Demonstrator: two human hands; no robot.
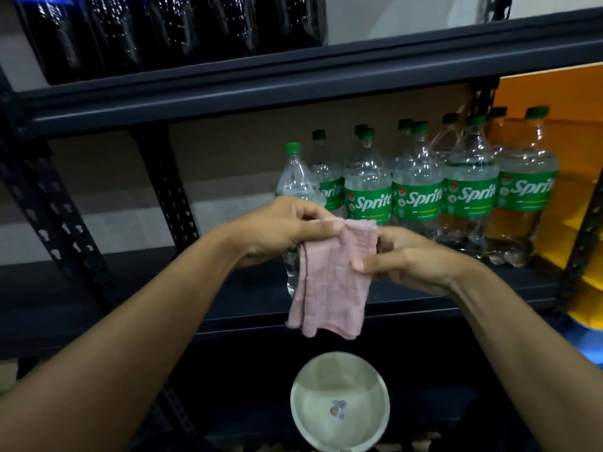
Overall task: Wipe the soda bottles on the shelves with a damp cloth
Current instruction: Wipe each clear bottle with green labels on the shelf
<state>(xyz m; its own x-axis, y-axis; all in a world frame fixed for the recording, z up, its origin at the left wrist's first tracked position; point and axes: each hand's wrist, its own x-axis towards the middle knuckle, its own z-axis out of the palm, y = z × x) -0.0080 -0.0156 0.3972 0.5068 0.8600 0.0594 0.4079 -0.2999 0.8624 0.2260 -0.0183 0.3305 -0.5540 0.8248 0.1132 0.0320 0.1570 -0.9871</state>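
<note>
A pink cloth (329, 282) hangs folded in front of the middle shelf. My left hand (287, 230) pinches its top edge between thumb and fingers. My right hand (408, 259) grips its right side, thumb across the fabric. Behind them, several clear Sprite bottles (417, 197) with green caps and labels stand on the middle shelf (130, 288). One bottle (295, 177) at the left of the group stands partly hidden behind my left hand and the cloth. Dark cola bottles (169, 27) line the upper shelf.
A pale round bowl (339, 402) holding water sits below the cloth on a lower level. Dark perforated metal uprights (58, 223) frame the rack. An orange and yellow object (574, 223) stands at the far right. The left half of the middle shelf holds no bottles.
</note>
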